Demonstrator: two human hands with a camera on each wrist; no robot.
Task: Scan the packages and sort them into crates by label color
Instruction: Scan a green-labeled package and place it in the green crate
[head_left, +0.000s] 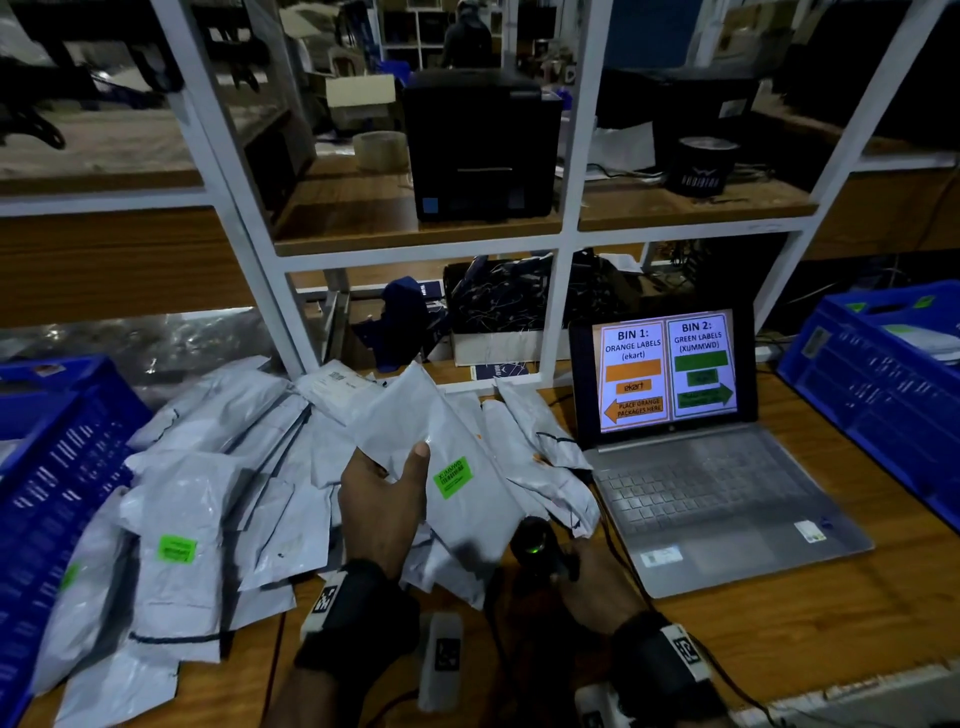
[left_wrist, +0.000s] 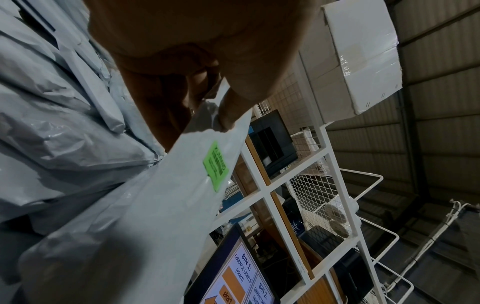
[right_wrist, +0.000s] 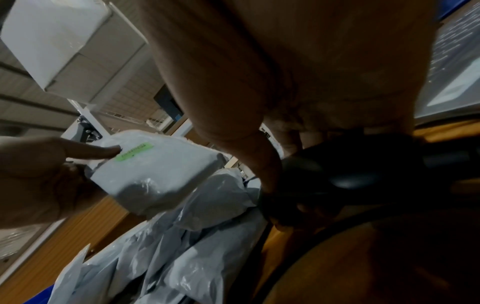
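Note:
My left hand (head_left: 387, 499) holds up a grey poly-mailer package (head_left: 441, 441), thumb on its face beside a green label (head_left: 453, 477). The left wrist view shows the same package (left_wrist: 145, 216) with its green label (left_wrist: 216, 165) pinched under my thumb. My right hand (head_left: 587, 577) grips a black barcode scanner (head_left: 537, 545) just below the package, its head lit green and pointed up at it. From the right wrist the scanner (right_wrist: 345, 172) sits in my fingers, with the package (right_wrist: 155, 170) to the left. A heap of grey packages (head_left: 208, 493) covers the table's left.
A blue crate (head_left: 57, 493) stands at the far left and another blue crate (head_left: 878, 395) at the far right. An open laptop (head_left: 675, 447) shows bin 1 orange to the left, bin 2 green to the right. White shelving (head_left: 566, 244) rises behind the wooden table.

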